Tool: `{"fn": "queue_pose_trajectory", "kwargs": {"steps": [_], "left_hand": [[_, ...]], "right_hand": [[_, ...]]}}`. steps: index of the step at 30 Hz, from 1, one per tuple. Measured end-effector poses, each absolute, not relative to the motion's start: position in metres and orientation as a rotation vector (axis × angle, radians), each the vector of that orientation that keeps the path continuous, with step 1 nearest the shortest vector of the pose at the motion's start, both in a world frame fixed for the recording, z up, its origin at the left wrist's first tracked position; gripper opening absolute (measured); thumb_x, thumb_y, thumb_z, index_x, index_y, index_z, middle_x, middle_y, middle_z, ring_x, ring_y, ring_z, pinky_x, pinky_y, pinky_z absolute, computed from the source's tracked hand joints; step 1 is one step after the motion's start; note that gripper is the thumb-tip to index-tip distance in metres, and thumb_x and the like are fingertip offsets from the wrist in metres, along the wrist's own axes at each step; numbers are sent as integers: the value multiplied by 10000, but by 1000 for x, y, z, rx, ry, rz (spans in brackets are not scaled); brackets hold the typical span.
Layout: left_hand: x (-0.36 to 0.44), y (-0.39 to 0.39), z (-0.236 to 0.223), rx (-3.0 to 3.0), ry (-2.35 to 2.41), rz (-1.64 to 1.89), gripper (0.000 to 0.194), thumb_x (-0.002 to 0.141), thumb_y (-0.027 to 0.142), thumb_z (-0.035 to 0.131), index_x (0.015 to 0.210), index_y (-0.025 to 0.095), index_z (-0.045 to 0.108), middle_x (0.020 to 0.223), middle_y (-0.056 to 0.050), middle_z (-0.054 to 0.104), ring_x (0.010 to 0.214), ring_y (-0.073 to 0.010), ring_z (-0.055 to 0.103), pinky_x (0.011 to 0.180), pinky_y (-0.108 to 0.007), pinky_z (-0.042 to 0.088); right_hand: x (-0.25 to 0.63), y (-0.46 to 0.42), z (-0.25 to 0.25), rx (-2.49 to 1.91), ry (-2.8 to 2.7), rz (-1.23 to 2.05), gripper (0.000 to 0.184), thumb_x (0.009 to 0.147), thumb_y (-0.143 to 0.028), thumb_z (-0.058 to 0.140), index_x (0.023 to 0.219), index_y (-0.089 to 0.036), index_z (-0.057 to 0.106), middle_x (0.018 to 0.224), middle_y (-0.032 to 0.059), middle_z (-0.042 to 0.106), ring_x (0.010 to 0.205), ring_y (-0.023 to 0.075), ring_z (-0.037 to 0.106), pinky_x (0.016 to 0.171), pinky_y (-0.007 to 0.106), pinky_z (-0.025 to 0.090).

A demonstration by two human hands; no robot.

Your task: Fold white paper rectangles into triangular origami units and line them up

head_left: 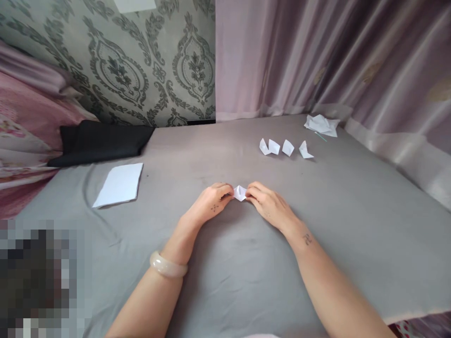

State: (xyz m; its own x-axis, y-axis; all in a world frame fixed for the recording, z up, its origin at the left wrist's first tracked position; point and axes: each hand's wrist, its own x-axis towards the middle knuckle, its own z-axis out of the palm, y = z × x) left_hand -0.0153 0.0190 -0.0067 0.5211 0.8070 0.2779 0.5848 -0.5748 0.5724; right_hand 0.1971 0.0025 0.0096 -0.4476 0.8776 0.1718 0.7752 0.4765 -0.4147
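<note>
Between my two hands is a small folded white paper boat (240, 193) with a raised peak in its middle. My left hand (215, 199) pinches its left end, fingers pressed together. At the opposite end, my right hand (265, 202) grips it between thumb and fingers. Both hands are low over the grey cloth, and the fingertips hide the boat's ends. Beyond my right hand, several similar folded paper pieces (288, 148) stand in a loose row.
A stack of white paper (120, 184) lies at the left, with folded black cloth (105, 141) behind it. Crumpled white paper (321, 124) and a thin green stick (321, 136) are at the far right. Grey cloth (352, 225) covers the surface; curtains (282, 56) hang behind.
</note>
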Motion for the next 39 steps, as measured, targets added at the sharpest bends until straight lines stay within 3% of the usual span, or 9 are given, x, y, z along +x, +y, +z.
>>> {"fn": "queue_pose_trajectory", "kwargs": {"steps": [4,9,14,24,32,39], "left_hand": [[-14,19,-10,2448,1099,728,153,908,196,515,957,210,659,1051,-59,658,968,-182,586,842,-299,469],[-15,20,-12,2426,1108,728,166,922,222,501,914,187,663,1035,-65,666,953,-182,592,851,-309,479],[-14,19,-9,2368,1108,742,160,922,218,497,919,195,656,1057,-59,669,959,-179,607,849,-302,487],[-14,16,-6,2373,1098,712,164,916,205,504,963,195,661,1115,-73,651,1016,-185,599,884,-314,488],[-15,17,-11,2362,1051,734,191,908,208,515,890,202,705,1066,-70,678,969,-183,609,841,-314,506],[-11,13,0,2142,1118,765,143,883,210,548,879,203,691,1002,-44,696,861,-159,637,775,-264,490]], "right_hand": [[194,3,9,-1359,-2394,391,187,941,-253,461,1049,-292,609,1023,13,606,785,139,588,607,246,383],[195,5,10,-1376,-2379,424,154,932,-224,469,933,-255,620,1055,16,604,832,145,580,631,250,391],[197,6,11,-1366,-2313,523,218,908,-162,485,1064,-277,585,1070,-2,615,924,149,578,725,252,417],[200,5,10,-1381,-2346,537,183,917,-208,487,866,-245,659,995,-3,627,827,129,573,661,246,396],[200,3,8,-1334,-2347,560,187,920,-267,503,902,-264,689,1001,12,636,894,151,587,732,271,430],[195,1,8,-1395,-2279,541,145,849,-250,585,972,-300,643,1049,-9,624,788,136,587,643,260,420]]}}
